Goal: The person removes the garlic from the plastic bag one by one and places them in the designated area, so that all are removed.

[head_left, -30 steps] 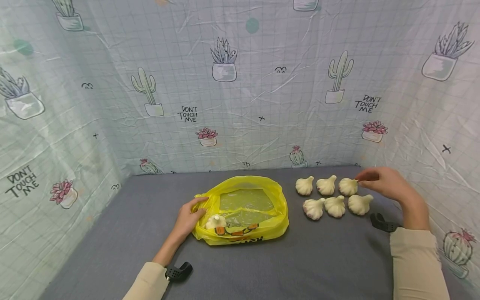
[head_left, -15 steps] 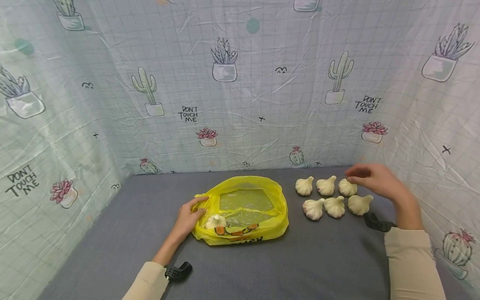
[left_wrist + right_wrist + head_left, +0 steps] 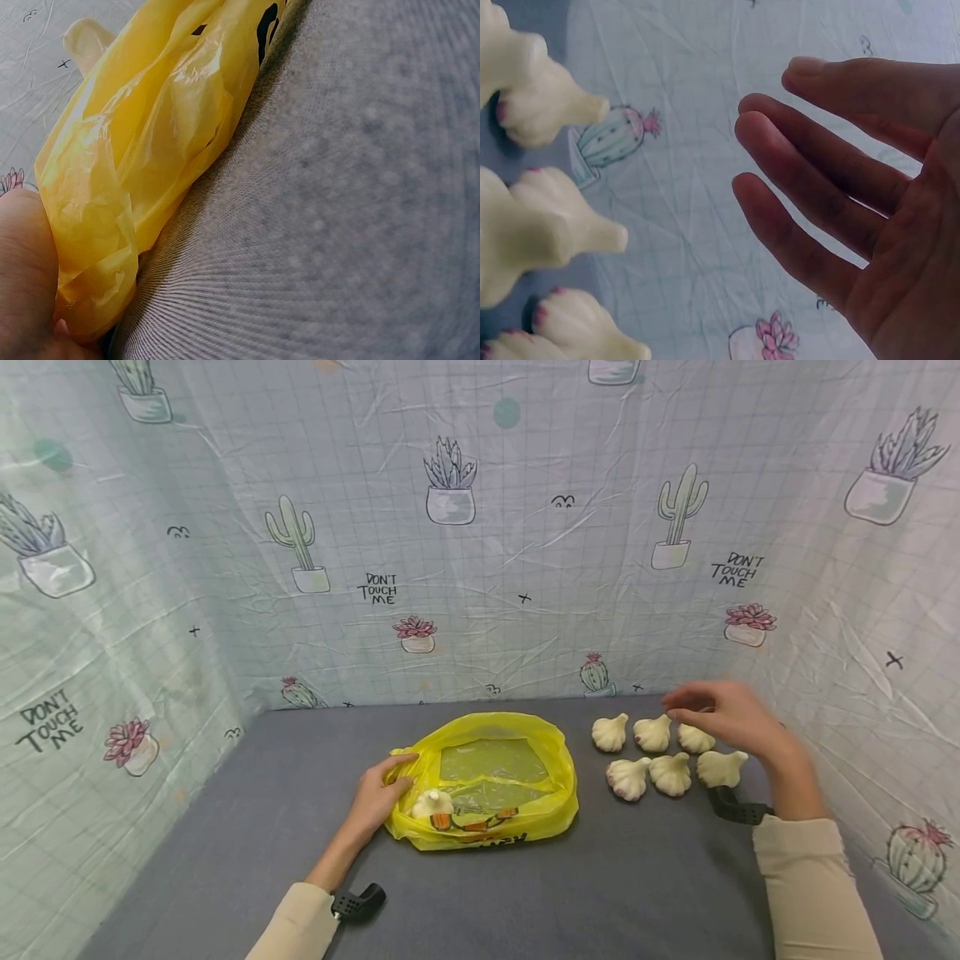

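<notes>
A yellow plastic bag sits on the grey cloth with its mouth spread wide. One garlic bulb lies inside it, at the left. My left hand grips the bag's left rim; the left wrist view shows the thumb against the yellow film. To the right, two rows of garlic bulbs lie on the cloth. Above the back row hovers my right hand, partly covering the rightmost bulb. Its fingers are loosely bent, apart and holding nothing in the right wrist view, with several bulbs at the left.
Grey cloth covers the table around the bag and bulbs. A cactus-printed curtain rises behind the table and along both sides. Each wrist wears a black camera mount.
My right hand has moved left, from beside the rightmost back-row bulb to above it and near the middle one. The left hand, bag and bulbs have stayed in place.
</notes>
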Motion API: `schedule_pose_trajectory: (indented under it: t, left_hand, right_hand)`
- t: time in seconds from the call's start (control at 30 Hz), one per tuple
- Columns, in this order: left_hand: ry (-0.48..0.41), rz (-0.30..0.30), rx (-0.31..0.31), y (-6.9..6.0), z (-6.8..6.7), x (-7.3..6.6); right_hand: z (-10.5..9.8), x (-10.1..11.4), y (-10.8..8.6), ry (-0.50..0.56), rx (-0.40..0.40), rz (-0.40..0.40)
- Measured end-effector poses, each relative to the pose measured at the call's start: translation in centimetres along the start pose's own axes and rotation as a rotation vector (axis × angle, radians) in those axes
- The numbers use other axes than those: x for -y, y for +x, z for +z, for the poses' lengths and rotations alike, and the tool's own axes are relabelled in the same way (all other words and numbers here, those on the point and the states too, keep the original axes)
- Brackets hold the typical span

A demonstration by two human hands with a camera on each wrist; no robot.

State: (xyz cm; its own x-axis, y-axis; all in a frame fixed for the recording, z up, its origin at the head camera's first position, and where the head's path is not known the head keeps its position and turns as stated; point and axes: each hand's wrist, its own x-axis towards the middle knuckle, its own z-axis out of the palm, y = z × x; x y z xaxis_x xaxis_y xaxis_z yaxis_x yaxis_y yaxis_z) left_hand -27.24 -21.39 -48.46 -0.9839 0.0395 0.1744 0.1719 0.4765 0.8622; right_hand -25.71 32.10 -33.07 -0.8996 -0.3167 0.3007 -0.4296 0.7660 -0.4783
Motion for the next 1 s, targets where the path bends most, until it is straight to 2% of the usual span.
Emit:
schedule_pose_trajectory:
  t: [0.2, 0.5, 0.8, 1.0]
  left_hand:
    - [-0.012, -0.005, 0.004, -0.1, -0.2, 0.0]
    - [0.001, -0.005, -0.004, -0.1, -0.2, -0.1]
    - [-0.008, 0.005, -0.003, -0.1, 0.1, -0.2]
    - [-0.009, 0.016, 0.005, -0.2, 0.0, -0.1]
  right_hand:
    - [0.8, 1.3, 0.8, 0.024, 0.018, -0.047]
    - [2.2, 2.7, 1.4, 0.093, 0.061, -0.033]
    - [4.2, 5.0, 2.5, 0.097, 0.112, -0.075]
    - [6.3, 6.6, 4.1, 0.094, 0.165, -0.162]
